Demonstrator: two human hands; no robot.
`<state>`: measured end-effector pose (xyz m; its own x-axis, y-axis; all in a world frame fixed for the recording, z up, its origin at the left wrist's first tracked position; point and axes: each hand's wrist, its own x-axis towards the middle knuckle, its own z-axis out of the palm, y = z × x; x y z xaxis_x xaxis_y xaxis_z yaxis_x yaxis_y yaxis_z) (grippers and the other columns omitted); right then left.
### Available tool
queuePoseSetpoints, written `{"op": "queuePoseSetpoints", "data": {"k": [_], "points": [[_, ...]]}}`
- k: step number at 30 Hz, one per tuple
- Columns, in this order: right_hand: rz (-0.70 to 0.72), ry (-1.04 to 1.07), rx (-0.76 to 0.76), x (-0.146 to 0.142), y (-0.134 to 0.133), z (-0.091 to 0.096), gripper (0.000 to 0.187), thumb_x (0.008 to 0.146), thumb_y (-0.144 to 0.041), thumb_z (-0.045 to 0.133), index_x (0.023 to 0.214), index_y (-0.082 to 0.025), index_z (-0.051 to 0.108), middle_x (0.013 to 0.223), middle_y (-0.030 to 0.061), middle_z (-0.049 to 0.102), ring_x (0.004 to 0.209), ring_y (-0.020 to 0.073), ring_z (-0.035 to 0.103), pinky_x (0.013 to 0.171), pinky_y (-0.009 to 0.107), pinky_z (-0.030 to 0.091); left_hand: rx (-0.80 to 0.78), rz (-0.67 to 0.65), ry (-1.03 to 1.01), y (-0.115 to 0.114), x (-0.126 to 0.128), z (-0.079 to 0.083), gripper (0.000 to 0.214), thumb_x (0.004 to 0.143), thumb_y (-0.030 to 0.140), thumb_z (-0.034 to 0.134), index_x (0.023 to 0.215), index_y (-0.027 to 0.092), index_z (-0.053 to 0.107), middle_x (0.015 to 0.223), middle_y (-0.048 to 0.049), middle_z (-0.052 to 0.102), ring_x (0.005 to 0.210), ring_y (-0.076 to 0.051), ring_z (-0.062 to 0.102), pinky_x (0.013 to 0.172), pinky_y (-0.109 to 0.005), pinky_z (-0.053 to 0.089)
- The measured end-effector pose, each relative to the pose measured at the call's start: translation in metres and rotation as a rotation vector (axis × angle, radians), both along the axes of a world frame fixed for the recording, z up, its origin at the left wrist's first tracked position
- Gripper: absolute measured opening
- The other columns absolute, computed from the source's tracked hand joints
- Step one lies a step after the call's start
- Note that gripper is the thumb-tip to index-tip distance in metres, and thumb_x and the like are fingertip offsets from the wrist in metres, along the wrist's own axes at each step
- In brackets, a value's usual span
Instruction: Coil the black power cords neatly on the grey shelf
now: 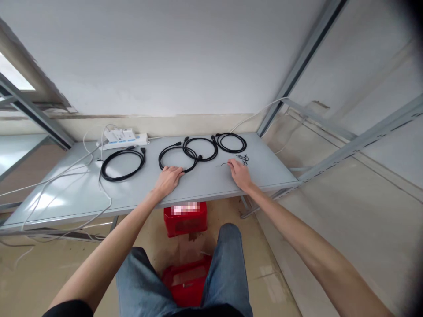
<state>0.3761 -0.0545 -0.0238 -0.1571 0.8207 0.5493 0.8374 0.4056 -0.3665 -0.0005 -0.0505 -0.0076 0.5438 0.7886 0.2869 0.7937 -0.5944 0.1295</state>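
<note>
Several coiled black cables lie in a row on a grey metal shelf [211, 185]. My left hand [169, 178] rests flat on the shelf, fingers stretched out, its tips touching the near edge of the second coil [176, 158]. My right hand [240, 173] lies on the shelf further right, fingers curled down at a thin black twist tie [223, 164]. A small heap of more twist ties [243, 158] sits just beyond that hand. The other coils are at the left [123, 164], middle [201, 149] and right [231, 142].
A white power strip [124, 139] with white plugs stands at the back left, its white cords trailing over the shelf's left part. Red plastic crates [185, 219] sit on the floor below. Slanted metal shelf struts [330, 121] rise at the right.
</note>
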Motion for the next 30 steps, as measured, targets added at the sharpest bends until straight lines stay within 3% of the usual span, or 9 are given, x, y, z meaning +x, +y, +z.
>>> {"op": "queuePoseSetpoints", "data": {"k": [3,6,10,13,18,25,30], "points": [[0.101,0.128,0.058,-0.031,0.001,-0.002,0.038,0.115,-0.043,0.036,0.113,-0.022,0.067,0.101,0.0122,0.076,0.091,0.0270,0.072,0.081,0.038,0.056,-0.014,-0.078,0.020,0.013,-0.009,0.002,0.033,0.114,0.035,0.037,0.098,0.023,0.063,0.096,-0.0104,0.075,0.094,-0.028,0.068,0.087,-0.041,0.042],[0.179,0.251,0.063,-0.086,0.016,-0.004,0.038,0.116,-0.046,0.038,0.123,-0.023,0.067,0.105,0.0104,0.077,0.093,0.0250,0.073,0.087,0.038,0.059,0.021,-0.112,0.041,0.040,-0.020,0.007,0.031,0.112,0.031,0.039,0.094,0.022,0.063,0.092,-0.0100,0.074,0.088,-0.026,0.068,0.086,-0.040,0.042],[0.264,0.307,0.112,-0.165,0.062,-0.002,0.039,0.117,-0.040,0.036,0.129,-0.024,0.068,0.114,0.0122,0.076,0.101,0.0252,0.073,0.094,0.039,0.059,0.117,-0.046,0.005,0.080,-0.023,0.010,0.031,0.108,0.024,0.038,0.090,0.022,0.063,0.087,-0.0105,0.072,0.086,-0.027,0.066,0.085,-0.042,0.042],[0.267,0.257,0.140,-0.201,0.094,0.002,0.040,0.117,-0.032,0.033,0.127,-0.023,0.071,0.112,0.0124,0.075,0.106,0.0256,0.070,0.096,0.039,0.058,0.129,-0.033,-0.025,0.098,-0.020,0.007,0.030,0.106,0.022,0.039,0.090,0.021,0.065,0.087,-0.0107,0.071,0.086,-0.028,0.065,0.084,-0.041,0.042],[0.336,0.179,0.149,-0.212,0.106,0.004,0.040,0.117,-0.027,0.033,0.121,-0.022,0.073,0.103,0.0110,0.074,0.102,0.0259,0.067,0.096,0.040,0.056,0.085,-0.040,-0.045,0.099,-0.020,0.001,0.033,0.107,0.025,0.037,0.092,0.020,0.066,0.088,-0.0119,0.071,0.086,-0.028,0.065,0.084,-0.041,0.044],[0.291,0.390,-0.025,-0.209,0.107,0.004,0.037,0.117,-0.042,0.036,0.137,-0.026,0.062,0.105,0.0083,0.072,0.098,0.0249,0.069,0.095,0.039,0.055,-0.074,-0.020,-0.108,0.100,-0.018,0.005,0.034,0.108,0.030,0.039,0.096,0.020,0.068,0.090,-0.0120,0.072,0.098,-0.031,0.065,0.091,-0.043,0.045],[0.326,0.380,-0.016,-0.208,0.119,0.003,0.031,0.115,-0.043,0.044,0.107,-0.024,0.067,0.098,0.0068,0.070,0.093,0.0229,0.065,0.090,0.035,0.051,-0.086,-0.029,-0.128,0.101,-0.016,0.001,0.031,0.109,0.032,0.043,0.100,0.020,0.071,0.092,-0.0115,0.072,0.098,-0.030,0.068,0.094,-0.042,0.047]]}}
